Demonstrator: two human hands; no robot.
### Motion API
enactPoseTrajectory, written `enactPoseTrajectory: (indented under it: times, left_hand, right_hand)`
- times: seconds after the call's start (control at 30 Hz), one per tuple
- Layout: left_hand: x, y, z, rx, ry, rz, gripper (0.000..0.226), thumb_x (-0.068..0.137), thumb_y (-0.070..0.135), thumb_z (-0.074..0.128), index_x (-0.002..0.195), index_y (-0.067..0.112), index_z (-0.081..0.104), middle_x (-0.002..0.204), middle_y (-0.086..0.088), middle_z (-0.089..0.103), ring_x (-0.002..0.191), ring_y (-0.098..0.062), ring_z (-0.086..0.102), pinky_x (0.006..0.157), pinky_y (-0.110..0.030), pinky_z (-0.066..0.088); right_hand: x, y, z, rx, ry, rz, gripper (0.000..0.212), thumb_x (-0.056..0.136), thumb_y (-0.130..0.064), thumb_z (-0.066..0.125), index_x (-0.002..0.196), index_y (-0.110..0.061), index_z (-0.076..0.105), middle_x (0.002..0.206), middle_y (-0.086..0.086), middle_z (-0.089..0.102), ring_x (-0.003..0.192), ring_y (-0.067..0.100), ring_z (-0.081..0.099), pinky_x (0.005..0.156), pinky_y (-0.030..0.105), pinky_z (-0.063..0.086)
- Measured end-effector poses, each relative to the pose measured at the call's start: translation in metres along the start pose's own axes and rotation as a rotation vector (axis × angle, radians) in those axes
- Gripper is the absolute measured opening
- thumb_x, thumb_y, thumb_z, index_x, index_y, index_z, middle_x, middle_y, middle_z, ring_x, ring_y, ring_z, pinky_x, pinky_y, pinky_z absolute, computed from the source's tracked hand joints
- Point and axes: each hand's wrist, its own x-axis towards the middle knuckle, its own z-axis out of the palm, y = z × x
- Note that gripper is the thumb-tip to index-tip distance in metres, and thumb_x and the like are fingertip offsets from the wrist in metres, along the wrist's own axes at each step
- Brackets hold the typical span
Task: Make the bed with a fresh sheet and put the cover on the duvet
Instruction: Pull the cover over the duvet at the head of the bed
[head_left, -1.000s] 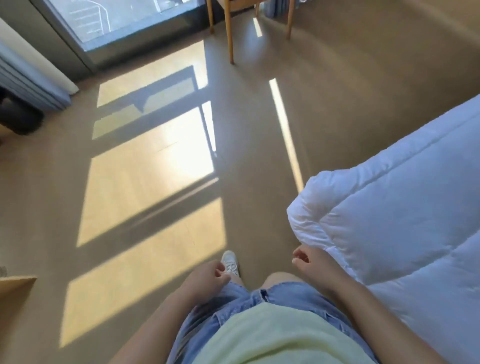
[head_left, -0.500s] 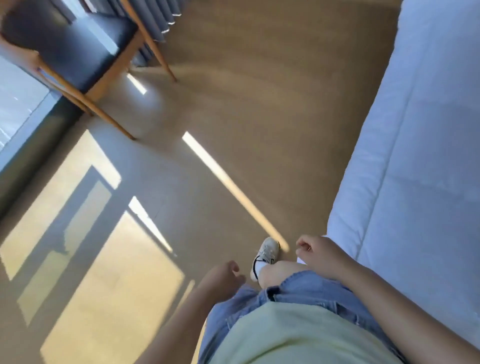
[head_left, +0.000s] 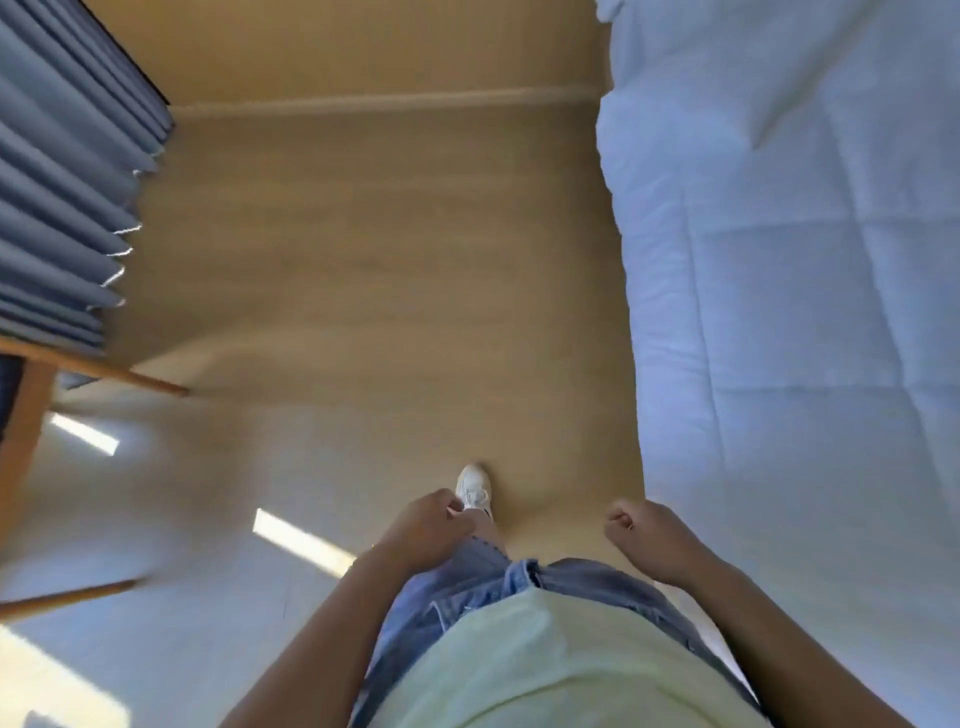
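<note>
While one person stands on the floor (head_left: 389, 286) beside the bed, two hands hang free of the one duvet (head_left: 805, 312)
The white quilted duvet lies along the right side of the view, its long edge dropping to the floor just beside the person's right arm. The left hand (head_left: 428, 530) and the right hand (head_left: 652, 543) are both loosely curled in front of the denim shorts (head_left: 467, 582) and grip nothing; the right hand is near the duvet's edge but apart from it. One white shoe (head_left: 474, 488) shows just beyond the left hand. At the left hang one pleated blue-grey curtain (head_left: 57, 197) and, below it, one wooden chair (head_left: 26, 426) with two legs in view. Two narrow strips of sunlight (head_left: 301, 540) cross the floor, and one pale yellow shirt (head_left: 561, 665) fills the bottom edge
</note>
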Motion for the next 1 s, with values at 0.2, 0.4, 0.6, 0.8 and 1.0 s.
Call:
enactPoseTrajectory:
  times: [0.2,0.4,0.6,0.8,1.0]
  left_hand:
    - [0.136,0.108,-0.175,0.365,-0.113,0.142,0.043,0.096,0.042,0.045,0.131,0.017,0.045,0.129,-0.006,0.054,0.112,-0.024,0.052,0.089,-0.030,0.042]
    - [0.267,0.238,-0.263,0.423,-0.151,0.200,0.042,0.097,0.041,0.046,0.131,0.018,0.046,0.129,-0.007,0.053,0.112,-0.023,0.052,0.089,-0.029,0.042]
    - [0.362,0.371,-0.345,0.478,-0.268,0.230,0.040,0.096,0.039,0.046,0.129,0.018,0.047,0.129,-0.004,0.052,0.111,-0.021,0.051,0.089,-0.027,0.041]
    - [0.472,0.500,-0.437,0.445,-0.279,0.318,0.027,0.092,0.029,0.049,0.071,0.032,0.033,0.073,0.009,0.034,0.069,-0.014,0.039,0.063,-0.025,0.031]
    - [0.601,0.644,-0.504,0.516,-0.342,0.476,0.017,0.092,0.033,0.051,0.104,0.022,0.053,0.106,0.003,0.058,0.094,-0.013,0.054,0.077,-0.024,0.042]
  right_hand:
    - [0.084,-0.051,-0.118,0.187,0.071,0.092,0.016,0.094,-0.022,0.045,0.098,-0.011,0.055,0.092,-0.001,0.055,0.084,0.015,0.052,0.064,0.020,0.033]
    - [0.199,-0.067,-0.255,0.371,0.205,0.151,0.015,0.092,-0.025,0.047,0.077,-0.023,0.046,0.078,-0.005,0.050,0.069,0.010,0.043,0.062,0.022,0.034]
    - [0.304,-0.081,-0.424,0.400,0.287,0.150,0.014,0.093,-0.023,0.049,0.096,-0.012,0.057,0.092,0.003,0.060,0.083,0.016,0.052,0.070,0.026,0.039]
    - [0.399,-0.095,-0.562,0.449,0.341,0.207,0.030,0.095,-0.025,0.047,0.121,-0.014,0.056,0.115,0.001,0.060,0.094,0.012,0.051,0.079,0.022,0.037]
    - [0.502,-0.107,-0.677,0.605,0.467,0.275,0.030,0.096,-0.026,0.049,0.121,-0.013,0.057,0.116,0.003,0.060,0.105,0.017,0.054,0.090,0.026,0.040]
